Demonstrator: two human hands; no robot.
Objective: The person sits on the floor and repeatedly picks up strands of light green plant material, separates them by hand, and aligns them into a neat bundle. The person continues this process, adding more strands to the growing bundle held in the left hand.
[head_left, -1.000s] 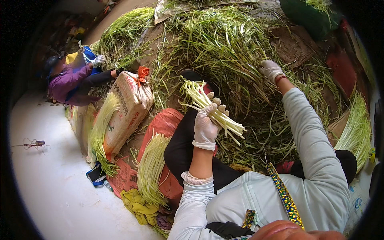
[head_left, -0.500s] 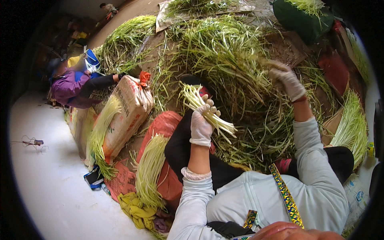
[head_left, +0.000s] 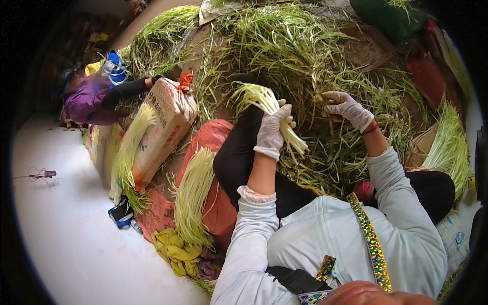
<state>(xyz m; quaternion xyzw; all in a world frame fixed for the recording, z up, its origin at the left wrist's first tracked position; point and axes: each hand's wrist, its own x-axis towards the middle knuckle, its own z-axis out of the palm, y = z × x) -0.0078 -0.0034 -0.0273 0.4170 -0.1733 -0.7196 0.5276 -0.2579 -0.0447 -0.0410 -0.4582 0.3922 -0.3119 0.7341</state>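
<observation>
My left hand (head_left: 270,133), in a white glove, is closed round a bunch of pale green stems (head_left: 260,96) above my bent left knee. The stems stick out on both sides of the fist, their far ends drooping. Out to the right, my gloved right hand (head_left: 348,110) has its fingers curled and pinched together over a heap of green leafy stalks (head_left: 284,56). Whatever is between those fingertips is too small and blurred against the heap to name.
Left of my leg, a bundle of pale stems (head_left: 194,195) lies on a red sack (head_left: 226,203). Another bundle (head_left: 133,145) rests against a tied woven sack (head_left: 170,112). A person in purple (head_left: 87,101) sits at far left. More stems (head_left: 450,145) stand at right.
My left hand has shifted up and right and turned over the bunch. My right hand has moved down and left, its fingers now drawn together.
</observation>
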